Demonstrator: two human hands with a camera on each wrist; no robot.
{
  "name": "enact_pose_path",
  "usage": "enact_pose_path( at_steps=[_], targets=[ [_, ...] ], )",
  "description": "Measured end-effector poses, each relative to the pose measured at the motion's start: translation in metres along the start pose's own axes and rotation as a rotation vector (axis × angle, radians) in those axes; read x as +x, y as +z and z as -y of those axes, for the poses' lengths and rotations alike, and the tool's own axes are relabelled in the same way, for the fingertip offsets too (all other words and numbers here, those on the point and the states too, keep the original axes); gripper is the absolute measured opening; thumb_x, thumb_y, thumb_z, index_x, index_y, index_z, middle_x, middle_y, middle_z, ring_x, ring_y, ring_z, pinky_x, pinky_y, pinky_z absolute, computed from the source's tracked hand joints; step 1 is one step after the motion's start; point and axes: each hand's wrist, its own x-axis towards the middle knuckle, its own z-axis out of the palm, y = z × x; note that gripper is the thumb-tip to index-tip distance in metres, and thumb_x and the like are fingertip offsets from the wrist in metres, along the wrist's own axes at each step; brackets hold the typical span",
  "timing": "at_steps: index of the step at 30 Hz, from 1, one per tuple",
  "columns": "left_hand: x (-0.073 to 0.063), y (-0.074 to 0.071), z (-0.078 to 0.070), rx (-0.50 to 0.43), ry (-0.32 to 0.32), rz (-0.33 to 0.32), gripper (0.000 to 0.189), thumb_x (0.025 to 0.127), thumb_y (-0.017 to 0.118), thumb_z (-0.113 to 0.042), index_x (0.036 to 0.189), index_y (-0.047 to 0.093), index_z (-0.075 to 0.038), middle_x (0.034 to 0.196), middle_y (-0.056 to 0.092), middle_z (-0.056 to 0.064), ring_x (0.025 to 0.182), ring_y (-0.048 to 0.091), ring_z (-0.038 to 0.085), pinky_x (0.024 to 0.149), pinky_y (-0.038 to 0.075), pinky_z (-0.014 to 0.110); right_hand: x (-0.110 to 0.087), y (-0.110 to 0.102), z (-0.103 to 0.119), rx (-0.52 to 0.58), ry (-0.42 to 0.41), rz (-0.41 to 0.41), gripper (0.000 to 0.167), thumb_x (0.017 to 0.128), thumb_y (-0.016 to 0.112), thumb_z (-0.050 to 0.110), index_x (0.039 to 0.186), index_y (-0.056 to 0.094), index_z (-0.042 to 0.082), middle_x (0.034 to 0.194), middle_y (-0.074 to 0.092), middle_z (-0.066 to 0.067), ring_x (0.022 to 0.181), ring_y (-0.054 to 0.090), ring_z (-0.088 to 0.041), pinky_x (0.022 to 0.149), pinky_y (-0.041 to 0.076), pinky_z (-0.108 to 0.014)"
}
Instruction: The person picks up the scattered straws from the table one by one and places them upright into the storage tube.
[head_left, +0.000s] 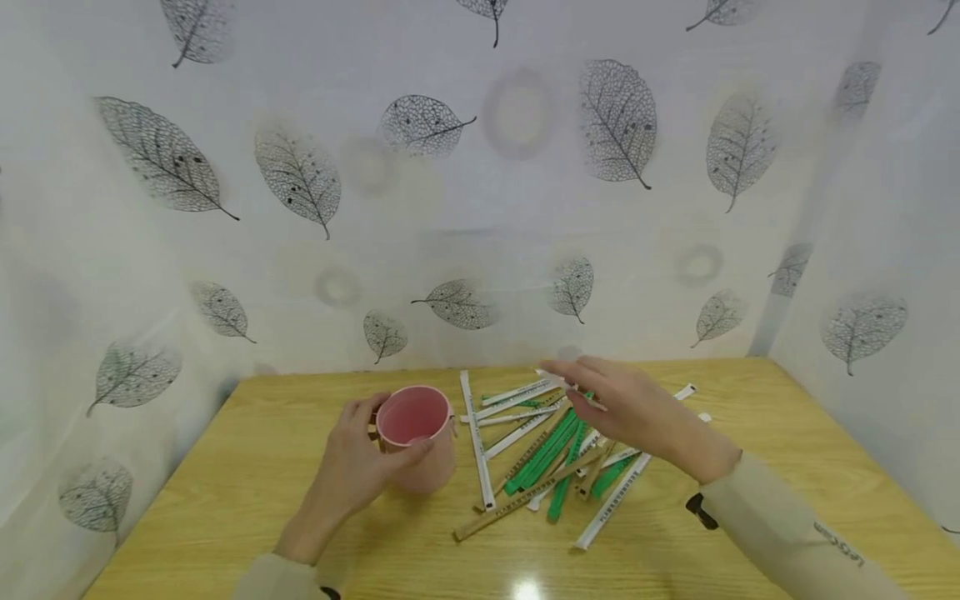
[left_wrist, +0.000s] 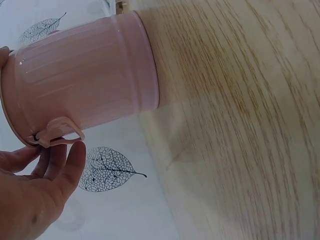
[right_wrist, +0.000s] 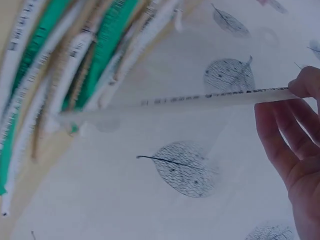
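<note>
Slim, white, black-printed stick (head_left: 555,380), seemingly paper-wrapped. In the head view, hangs pinched in the right grip (head_left: 633,410), over the far side of a pile of white, green and brown wrapped sticks (head_left: 543,462) on the yellow wood-grain bench (head_left: 262,467). Left of the pile, a pink cylindrical pail (head_left: 427,479), mouth up, clasped near the rim by the left grip (head_left: 356,454), presumably for steadiness.

In the left wrist view, fingertips by the pail's pink loop handle (left_wrist: 56,126), hold high, perhaps to leave the mouth clear.

In the right wrist view, looks straight and narrow, blurred toward the free end; pinched near the other, probably to leave most of the length exposed.
</note>
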Motion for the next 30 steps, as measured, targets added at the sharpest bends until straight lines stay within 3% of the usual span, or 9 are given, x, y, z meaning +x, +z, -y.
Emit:
enact_pose_path(
  at_steps=[6,16,20,23,27,30],
  targets=[
    [0.000,0.002,0.000,-0.010,0.008,0.002,0.090,0.076,0.086,-0.056,0.142,0.053,-0.005,0.131,0.054,0.012,0.116,0.061,0.028,0.091,0.061,0.041,0.029,-0.016,-0.005,0.098,0.004,-0.103,0.064,0.079,0.073,-0.015,0.140,0.056,-0.003,0.094,0.068,-0.006,0.077,0.066,-0.011,0.063,0.053,-0.011],
    [-0.001,0.000,0.000,-0.006,0.018,-0.008,0.090,0.077,0.086,-0.054,0.144,0.051,-0.005,0.134,0.054,0.014,0.119,0.062,0.031,0.092,0.061,0.043,0.077,-0.017,0.003,0.261,0.084,-0.387,0.057,0.083,0.073,-0.013,0.136,0.057,-0.004,0.084,0.070,-0.008,0.078,0.070,-0.013,0.063,0.059,-0.017],
    [-0.003,0.000,0.001,-0.009,0.028,-0.021,0.089,0.077,0.087,-0.051,0.144,0.051,-0.004,0.135,0.054,0.014,0.119,0.061,0.032,0.090,0.062,0.041,0.100,-0.012,0.007,0.401,0.131,-0.514,0.056,0.085,0.073,-0.013,0.137,0.053,-0.007,0.089,0.072,-0.017,0.079,0.071,-0.011,0.063,0.062,-0.023],
    [-0.003,0.000,0.002,-0.009,0.031,-0.027,0.088,0.077,0.087,-0.050,0.143,0.051,-0.004,0.134,0.054,0.014,0.117,0.060,0.030,0.086,0.061,0.037,0.117,-0.006,0.011,0.515,0.142,-0.587,0.057,0.085,0.071,-0.015,0.138,0.049,-0.009,0.093,0.072,-0.024,0.078,0.072,-0.018,0.062,0.063,-0.029],
    [-0.003,0.000,0.002,-0.012,0.015,-0.026,0.088,0.076,0.088,-0.051,0.143,0.052,-0.005,0.133,0.054,0.014,0.116,0.060,0.029,0.087,0.059,0.039,0.133,0.009,0.016,0.607,0.148,-0.626,0.058,0.086,0.070,-0.016,0.138,0.047,-0.010,0.093,0.070,-0.026,0.076,0.071,-0.033,0.061,0.064,-0.032],
    [-0.002,0.000,0.001,-0.018,0.013,-0.031,0.088,0.076,0.088,-0.050,0.143,0.053,-0.005,0.134,0.055,0.015,0.116,0.059,0.030,0.090,0.058,0.046,0.140,0.022,0.020,0.657,0.159,-0.630,0.058,0.086,0.069,-0.017,0.139,0.047,-0.010,0.094,0.069,-0.026,0.075,0.070,-0.036,0.062,0.064,-0.032]
  ],
)
